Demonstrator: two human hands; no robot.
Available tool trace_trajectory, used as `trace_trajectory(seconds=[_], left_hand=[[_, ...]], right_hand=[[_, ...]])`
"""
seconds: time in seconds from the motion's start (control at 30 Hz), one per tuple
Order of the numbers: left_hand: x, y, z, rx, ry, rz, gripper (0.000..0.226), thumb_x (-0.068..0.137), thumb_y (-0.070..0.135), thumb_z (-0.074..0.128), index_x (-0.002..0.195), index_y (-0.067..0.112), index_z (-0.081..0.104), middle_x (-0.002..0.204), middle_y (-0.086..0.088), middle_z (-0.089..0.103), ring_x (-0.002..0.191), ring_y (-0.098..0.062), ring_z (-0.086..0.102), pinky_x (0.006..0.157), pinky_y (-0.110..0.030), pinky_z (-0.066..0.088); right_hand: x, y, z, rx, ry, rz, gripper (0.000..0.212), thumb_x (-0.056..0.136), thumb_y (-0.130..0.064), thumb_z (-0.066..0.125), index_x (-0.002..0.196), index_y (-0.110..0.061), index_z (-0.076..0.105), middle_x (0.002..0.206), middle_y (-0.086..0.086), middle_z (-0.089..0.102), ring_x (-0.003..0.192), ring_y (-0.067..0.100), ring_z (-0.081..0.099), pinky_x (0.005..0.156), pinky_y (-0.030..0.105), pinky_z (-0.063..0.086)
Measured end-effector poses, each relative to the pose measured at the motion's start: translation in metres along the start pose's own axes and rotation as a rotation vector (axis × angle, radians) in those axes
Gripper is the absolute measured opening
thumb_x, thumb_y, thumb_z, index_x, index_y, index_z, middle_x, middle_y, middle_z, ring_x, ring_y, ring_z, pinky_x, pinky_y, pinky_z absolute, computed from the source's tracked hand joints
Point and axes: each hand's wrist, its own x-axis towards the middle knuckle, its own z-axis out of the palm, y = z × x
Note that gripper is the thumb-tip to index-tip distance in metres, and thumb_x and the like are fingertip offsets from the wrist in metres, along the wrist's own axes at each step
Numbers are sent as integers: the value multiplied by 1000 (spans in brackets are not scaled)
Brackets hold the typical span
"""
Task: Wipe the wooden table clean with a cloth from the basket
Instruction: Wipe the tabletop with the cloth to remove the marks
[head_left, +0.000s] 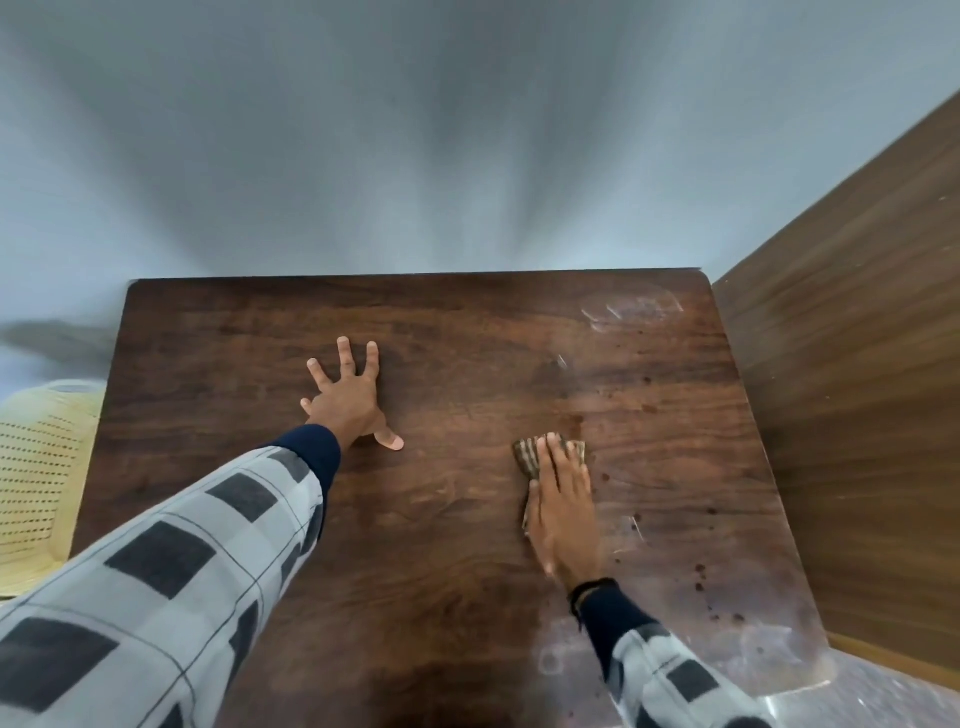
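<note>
Wiping looks roughly midway. Table (467, 571): the left half reads clean, the right strip isn't done. There are white smears (628, 312) at the far right corner and dark specks (698, 571) along the right edge near you. Basket (36, 467) sits off the table's left side, cut by the frame, contents not visible. Your left hand (345, 400) is flat with fingers spread, bracing on the wood and holding nothing. Your right hand (566, 514) is flat, straight fingers pressing the cloth (530, 454) down right of centre. Most of the cloth is hidden under your palm, and the table's near edge is out of frame.
</note>
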Motion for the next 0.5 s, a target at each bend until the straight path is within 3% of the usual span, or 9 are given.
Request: trace_trajectory(seconds=[0.13,0.23,0.3,0.43,0.5], left_hand=[[2,2,-1,9,-10,-6,156,55,43,95,151,38,-27,150,3,-49,143,-48,-28,110,-74,14],[2,2,-1,16,-4,-13,156,55,44,95,151,38,-28,150,3,-49,143,-49,-27,110,-74,15],[1,2,-1,19,-6,-9,156,55,45,95,151,38,-28,150,2,-49,143,-49,-28,110,-74,14],[0,1,-1,12,-3,-4,155,56,43,95,151,38,-27,151,3,-48,143,-48,-28,110,-73,13],[-1,1,-1,15,2,-2,155,56,43,95,152,38,-27,152,3,-47,143,-48,-27,110,-73,13]], right_hand=[[-83,-15,16,-57,-109,-328,56,105,-26,34,160,-18,24,168,-1,16,155,22,12,119,43,19],[-77,20,2,-110,-191,-559,69,96,-22,50,160,-19,25,168,-3,15,155,21,13,123,41,17],[-48,37,-4,-112,-173,-481,74,94,-18,54,161,-18,22,169,0,14,156,22,9,125,43,13],[-19,29,-8,-46,-13,-26,55,107,-27,31,160,-17,21,168,-1,13,155,20,12,124,41,14],[-40,8,3,-59,-12,-36,55,107,-27,31,160,-13,23,168,3,15,156,23,9,123,41,14]])
